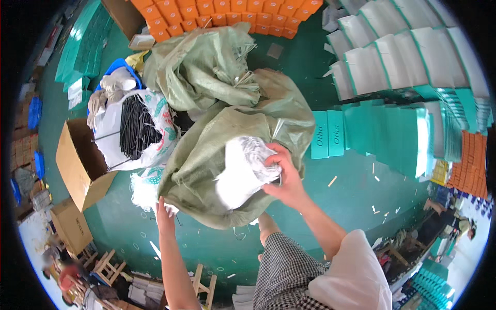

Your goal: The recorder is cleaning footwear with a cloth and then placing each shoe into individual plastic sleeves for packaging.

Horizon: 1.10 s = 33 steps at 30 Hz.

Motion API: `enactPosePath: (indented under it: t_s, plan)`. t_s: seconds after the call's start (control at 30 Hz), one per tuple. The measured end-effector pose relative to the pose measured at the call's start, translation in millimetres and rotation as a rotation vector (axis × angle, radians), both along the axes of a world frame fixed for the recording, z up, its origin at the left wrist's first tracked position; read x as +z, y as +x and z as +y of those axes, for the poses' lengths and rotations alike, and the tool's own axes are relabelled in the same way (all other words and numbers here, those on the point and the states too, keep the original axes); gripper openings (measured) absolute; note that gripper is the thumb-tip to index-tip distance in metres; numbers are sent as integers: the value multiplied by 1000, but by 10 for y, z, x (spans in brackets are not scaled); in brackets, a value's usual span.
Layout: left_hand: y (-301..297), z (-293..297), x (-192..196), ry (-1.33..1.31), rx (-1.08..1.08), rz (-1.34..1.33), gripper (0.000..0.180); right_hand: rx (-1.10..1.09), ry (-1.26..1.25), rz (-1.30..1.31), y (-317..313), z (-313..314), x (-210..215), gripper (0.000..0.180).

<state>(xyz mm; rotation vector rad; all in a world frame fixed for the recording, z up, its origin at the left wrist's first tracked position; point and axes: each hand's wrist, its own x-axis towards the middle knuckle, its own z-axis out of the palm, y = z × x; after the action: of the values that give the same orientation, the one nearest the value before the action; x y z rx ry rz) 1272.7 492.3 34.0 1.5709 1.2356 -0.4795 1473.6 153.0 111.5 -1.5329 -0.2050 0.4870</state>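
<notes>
My right hand (pixel 283 175) is closed round one end of a white bundle (pixel 240 178). The bundle has grey markings at its upper end; what it is made of cannot be told. It is held over the mouth of a large olive-green woven sack (pixel 204 150). At the sack's left edge, my left hand (pixel 165 211) grips the rim, its fingers partly hidden. Behind, a second olive-green sack (pixel 199 64) lies crumpled against the first. What lies deeper inside the near sack is hidden.
To the left are a white bag of thin black rods (pixel 137 126), an opened cardboard box (pixel 77 165) and a blue tub (pixel 124 66). Orange boxes (pixel 227 13) line the back. Teal boxes (pixel 382 134) and white-and-teal stacks (pixel 403 57) stand right. Scraps dot the green floor.
</notes>
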Motion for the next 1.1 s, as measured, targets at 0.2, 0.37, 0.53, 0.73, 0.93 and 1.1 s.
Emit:
enactPosePath:
  t_s: [0.2,0.37,0.53,0.73,0.93,1.1]
  plan:
    - [-160,-451,1677,-309,-235,-488,74,305,575,227,-477,639,964,53]
    - [-1293,-717,2387,-554,-62,-717,87,418,740,359,-1247,1125,1490,75]
    - [-2593,-1214,2398,-488,609,-689,94,517,506,226,-2468,1326,1943,66]
    - [-4022,-1921,2462,-1,853,-971,79,694,425,-211,-4122,1624,2404,49]
    - [-5469,-2348,2963,80,1436,-1138,56,1168,427,-598,-5694,1618,2794,21]
    - [-6502,-2957,2977,120,1592,-1308,69,1561,559,-692,-6783,1514,2847,31]
